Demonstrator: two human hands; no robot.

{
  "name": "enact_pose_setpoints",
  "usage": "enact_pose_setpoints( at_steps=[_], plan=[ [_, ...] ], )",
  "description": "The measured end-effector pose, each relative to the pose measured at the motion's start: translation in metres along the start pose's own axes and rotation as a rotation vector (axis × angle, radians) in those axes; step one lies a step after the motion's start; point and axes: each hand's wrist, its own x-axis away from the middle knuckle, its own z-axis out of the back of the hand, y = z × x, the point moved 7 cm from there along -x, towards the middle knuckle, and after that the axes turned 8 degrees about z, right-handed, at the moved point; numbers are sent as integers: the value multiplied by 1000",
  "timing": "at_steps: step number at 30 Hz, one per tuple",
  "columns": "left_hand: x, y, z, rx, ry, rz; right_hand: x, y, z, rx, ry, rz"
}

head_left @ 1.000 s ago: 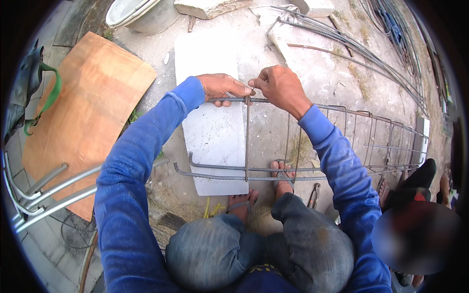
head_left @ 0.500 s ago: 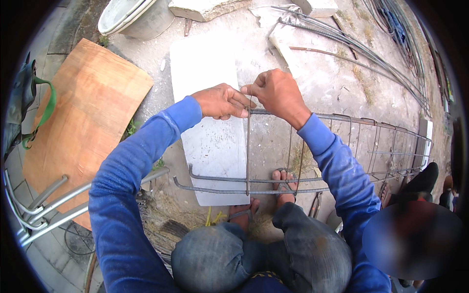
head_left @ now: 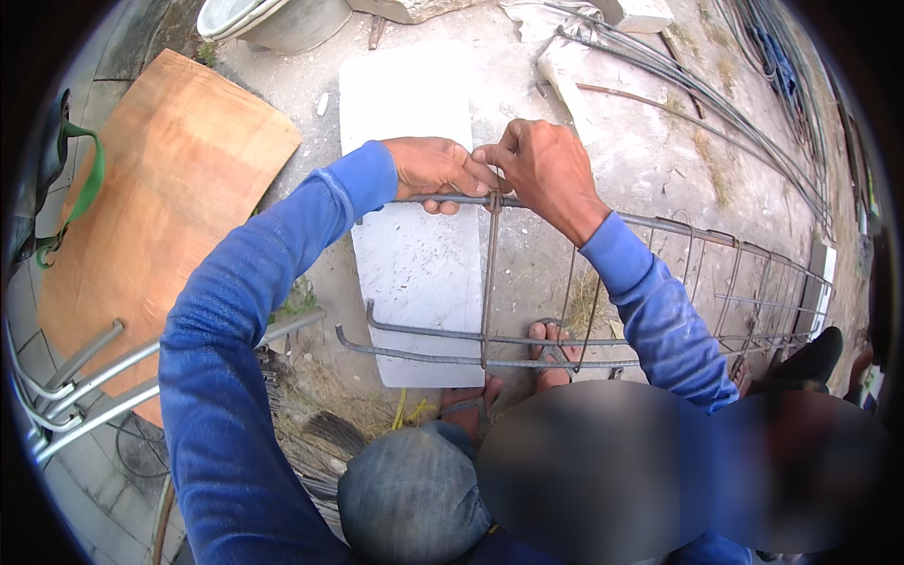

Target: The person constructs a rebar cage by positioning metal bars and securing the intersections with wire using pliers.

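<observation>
A rebar cage of long steel bars and thin rectangular stirrups [head_left: 490, 273] stretches before me toward the right. My left hand [head_left: 441, 171] is closed around its top bar [head_left: 650, 222], with fingertips showing below the bar. Just right of it, my right hand [head_left: 548, 174] pinches a short thin wire [head_left: 498, 177] where the end stirrup's corner meets that bar. The wire is partly hidden by the fingers. Two lower bars [head_left: 414, 356] have upturned ends on the left. Behind the cage lies a white board [head_left: 414, 273].
At the left are a plywood sheet [head_left: 169, 198], metal tubes [head_left: 104, 414] and a green strap [head_left: 92, 193]. A tub [head_left: 297, 26] stands at the far left, and loose rebar [head_left: 687, 89] lies far right. My feet [head_left: 556, 350] are near the lower bars; blurred patches cover the lower right.
The cage's near end stirrup now stands slightly further right in view, and the top bar reaches past it under my left hand. My left fingers have wrapped around the bar; the right hand keeps its pinch.
</observation>
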Motion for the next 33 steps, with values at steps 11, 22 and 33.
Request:
enact_pose_setpoints(
  at_steps=[11, 22, 33],
  plan=[
    [1, -6, 11, 69, 16, 19, 53, -63, -18, 98, 35, 132],
    [-5, -5, -4, -2, -29, -32, 112, -52, -26, -21, 93, 242],
    [-6, -1, -8, 118, 11, 18, 37, 20, 21, -236, -6, -55]
  ],
)
